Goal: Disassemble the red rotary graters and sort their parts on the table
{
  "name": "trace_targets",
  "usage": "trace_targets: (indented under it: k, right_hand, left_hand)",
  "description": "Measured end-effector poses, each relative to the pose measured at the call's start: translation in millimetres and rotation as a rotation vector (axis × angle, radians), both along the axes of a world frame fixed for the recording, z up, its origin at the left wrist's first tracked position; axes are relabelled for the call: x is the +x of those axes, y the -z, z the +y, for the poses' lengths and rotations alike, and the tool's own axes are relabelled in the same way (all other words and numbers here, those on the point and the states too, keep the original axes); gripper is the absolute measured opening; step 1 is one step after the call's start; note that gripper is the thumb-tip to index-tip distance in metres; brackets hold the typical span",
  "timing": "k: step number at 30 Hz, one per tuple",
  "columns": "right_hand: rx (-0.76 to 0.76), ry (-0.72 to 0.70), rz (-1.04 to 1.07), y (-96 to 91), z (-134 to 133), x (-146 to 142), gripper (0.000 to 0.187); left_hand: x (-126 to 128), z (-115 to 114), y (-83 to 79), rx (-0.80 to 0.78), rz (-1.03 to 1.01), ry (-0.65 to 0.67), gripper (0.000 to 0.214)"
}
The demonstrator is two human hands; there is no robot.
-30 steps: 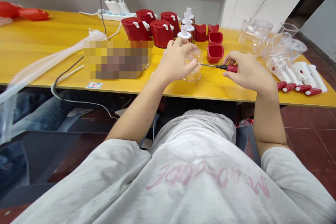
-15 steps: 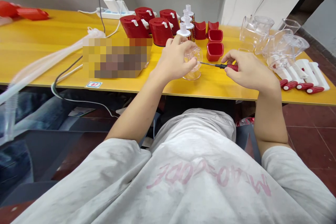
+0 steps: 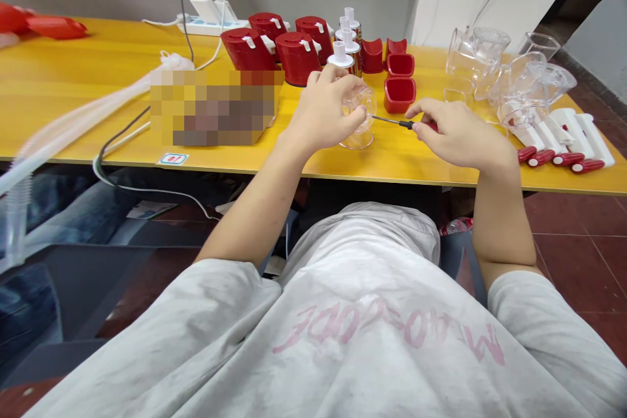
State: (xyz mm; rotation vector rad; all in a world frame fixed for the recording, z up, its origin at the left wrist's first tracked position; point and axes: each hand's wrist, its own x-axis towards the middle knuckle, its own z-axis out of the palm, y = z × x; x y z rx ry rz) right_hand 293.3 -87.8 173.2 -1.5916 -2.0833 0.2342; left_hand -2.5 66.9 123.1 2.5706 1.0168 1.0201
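My left hand [image 3: 326, 108] is closed around a small clear plastic cup [image 3: 360, 127] that rests on the yellow table [image 3: 73, 91]. My right hand [image 3: 453, 134] grips a screwdriver [image 3: 399, 123] with a red and black handle. Its thin shaft runs level to the left, and the tip meets the side of the clear cup beside my left fingers. Both hands sit near the table's front edge.
Several red housings [image 3: 294, 52], white-capped parts [image 3: 340, 55] and red caps [image 3: 399, 93] stand behind the hands. Clear jugs [image 3: 519, 81] and white handles with red ends [image 3: 563, 144] lie at the right. A power strip [image 3: 206, 19], cables and a clear hose [image 3: 73, 127] are at the left.
My right hand has slid a little left along the screwdriver handle, hiding more of the red grip. The left hand and the cup stay put.
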Motion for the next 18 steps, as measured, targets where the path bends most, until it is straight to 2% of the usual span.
trace_targets:
  k: [5, 12, 18]
  right_hand:
    - [0.026, -0.017, -0.028, -0.4, 2.2, 3.0, 0.038]
    - [0.040, -0.010, 0.040, 0.9, 0.0, -0.4, 0.042]
    - [0.003, 0.040, 0.001, -2.4, -1.0, -2.1, 0.032]
  left_hand:
    - [0.1, -1.5, -1.5, -0.007, 0.001, -0.008, 0.052]
    - [1.6, -4.9, -3.9, -0.017, 0.012, -0.029, 0.052]
    - [1.8, -5.3, -4.1, -0.020, 0.023, -0.033, 0.052]
